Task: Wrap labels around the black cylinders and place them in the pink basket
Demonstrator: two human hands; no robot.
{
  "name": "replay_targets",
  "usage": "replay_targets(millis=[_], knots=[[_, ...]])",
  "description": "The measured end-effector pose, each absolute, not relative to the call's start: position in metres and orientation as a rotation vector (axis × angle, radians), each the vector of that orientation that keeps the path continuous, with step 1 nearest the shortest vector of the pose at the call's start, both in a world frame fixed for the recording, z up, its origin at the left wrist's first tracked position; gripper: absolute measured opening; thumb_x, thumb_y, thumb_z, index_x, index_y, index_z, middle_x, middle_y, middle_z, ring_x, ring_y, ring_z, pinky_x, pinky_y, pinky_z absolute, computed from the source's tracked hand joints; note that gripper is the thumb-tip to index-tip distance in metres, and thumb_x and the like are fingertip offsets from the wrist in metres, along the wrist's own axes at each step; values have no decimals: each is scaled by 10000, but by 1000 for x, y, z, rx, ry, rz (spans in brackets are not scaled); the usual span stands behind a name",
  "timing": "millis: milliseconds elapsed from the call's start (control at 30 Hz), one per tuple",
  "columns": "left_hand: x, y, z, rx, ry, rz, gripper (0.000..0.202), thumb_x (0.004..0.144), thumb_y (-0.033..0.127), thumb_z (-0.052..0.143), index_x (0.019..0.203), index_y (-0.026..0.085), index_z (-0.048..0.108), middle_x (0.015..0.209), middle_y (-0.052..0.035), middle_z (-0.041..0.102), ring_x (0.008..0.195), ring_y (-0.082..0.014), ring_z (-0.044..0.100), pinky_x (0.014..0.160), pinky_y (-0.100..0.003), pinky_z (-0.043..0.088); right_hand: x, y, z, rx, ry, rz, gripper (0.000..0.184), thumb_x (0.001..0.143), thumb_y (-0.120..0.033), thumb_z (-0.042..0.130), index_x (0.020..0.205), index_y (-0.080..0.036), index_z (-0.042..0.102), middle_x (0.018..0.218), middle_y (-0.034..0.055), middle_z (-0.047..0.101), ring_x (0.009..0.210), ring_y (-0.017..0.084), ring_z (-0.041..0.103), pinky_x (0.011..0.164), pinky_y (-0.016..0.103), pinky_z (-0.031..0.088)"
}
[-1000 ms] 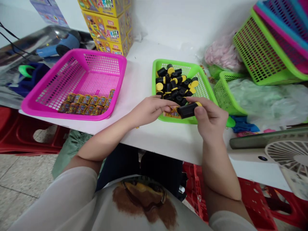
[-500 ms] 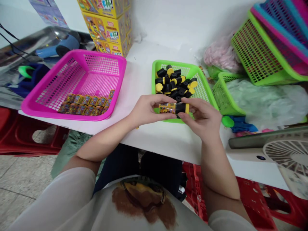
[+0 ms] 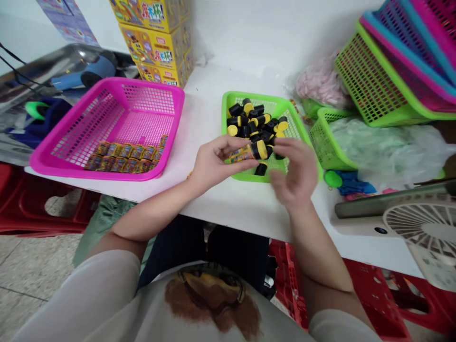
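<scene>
My hands are apart now: my left hand (image 3: 213,164) is closed round a capped canister (image 3: 245,153), while my right hand (image 3: 294,173) is free of it, blurred, its fingers spread just to the right. Half a second ago both hands held the canister between them, my right fingers at its black end. A second ago my right hand had the bare black body and my left had the printed sleeve (image 3: 239,155), the two parts just meeting. Half a second ago the sleeve covered only the left part; now it reaches close to the yellow cap (image 3: 262,149), with a short dark band between.

The canister is above the near part of the green basket (image 3: 249,178), lying sideways in my grip, its capped end tipped up and to the right, where before it lay nearly level. Under it, a loose black canister (image 3: 261,168) shows near the basket's front wall; my hands mostly hid it before. The other black canisters (image 3: 245,130) lie jumbled farther back, as they did.

On the left of the desk (image 3: 231,209), the pink basket (image 3: 103,175) is unchanged: sleeved canisters (image 3: 119,156) stand in rows along its near wall. The stacked yellow boxes (image 3: 153,47) remain behind it.
</scene>
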State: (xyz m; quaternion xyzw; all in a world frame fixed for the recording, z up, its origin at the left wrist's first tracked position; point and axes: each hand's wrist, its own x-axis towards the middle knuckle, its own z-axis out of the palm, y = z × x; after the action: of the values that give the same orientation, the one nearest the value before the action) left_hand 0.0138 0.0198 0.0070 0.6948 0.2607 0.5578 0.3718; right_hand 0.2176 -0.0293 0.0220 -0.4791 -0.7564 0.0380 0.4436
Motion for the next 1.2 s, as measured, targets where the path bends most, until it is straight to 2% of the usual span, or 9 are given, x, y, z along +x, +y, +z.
replay_targets(millis=[100,233,333,467,567,767,933,1100,1200], knots=[[16,18,8,1635,660,1287,532,840,616,857,1059,198,612,1125,-73,812,1029,-175,805,868,-305,661,203,-30,8,-1096,-1921,-117,651,865,-564,748,1441,-341,543,1374,126,653,1382,393,614,1177,659,521],[16,9,14,1549,477,1044,548,848,576,858,1049,244,471,939,2,775,823,-139,786,693,-253,618,189,-36,1,-1025,-1857,-366,597,877,-366,730,1421,-334,486,1249,110,663,1202,345,696,1049,590,612],[16,2,18,1475,271,767,509,913,455,791,1100,284,350,801,82,701,677,-113,747,606,-224,568,183,-43,2,-882,-1877,-395,604,896,-385,727,1438,-359,461,1184,82,673,1077,300,721,953,515,661],[16,1,16,1452,185,677,505,897,255,699,1165,295,273,712,134,625,576,-96,689,511,-190,456,177,-43,-1,-760,-1881,-474,593,942,-317,723,1490,-311,498,1188,91,662,1090,277,707,971,470,660],[16,3,12,1553,210,834,559,839,179,703,1198,290,290,725,140,567,572,-87,658,492,-181,422,176,-37,-4,-644,-1886,-590,563,980,-297,699,1517,-242,537,1172,104,666,1083,276,704,936,456,660],[13,1,16,1571,198,826,558,863,217,730,1272,280,354,763,94,578,591,-108,631,537,-235,500,182,-35,0,-584,-1927,-488,574,988,-358,719,1523,-284,525,1181,75,717,1098,266,724,973,472,658],[11,2,27,1634,134,770,538,816,270,773,1268,259,480,1058,-23,663,757,-126,671,629,-270,539,182,-42,5,-605,-1920,-440,539,977,-351,727,1481,-329,537,1126,33,734,1007,212,736,942,420,677],[17,-3,16,1628,281,905,616,784,183,727,1283,296,384,769,103,496,543,-69,471,500,-220,365,182,-37,4,-589,-1923,-603,390,1009,-367,712,1383,-288,634,1100,38,755,988,220,670,1095,506,620],[17,-7,12,1651,257,996,643,800,167,729,1287,313,336,741,114,475,540,-74,479,491,-217,344,184,-34,4,-548,-1932,-639,238,1056,-357,644,1275,-274,681,1067,22,762,990,197,678,1198,498,573]])
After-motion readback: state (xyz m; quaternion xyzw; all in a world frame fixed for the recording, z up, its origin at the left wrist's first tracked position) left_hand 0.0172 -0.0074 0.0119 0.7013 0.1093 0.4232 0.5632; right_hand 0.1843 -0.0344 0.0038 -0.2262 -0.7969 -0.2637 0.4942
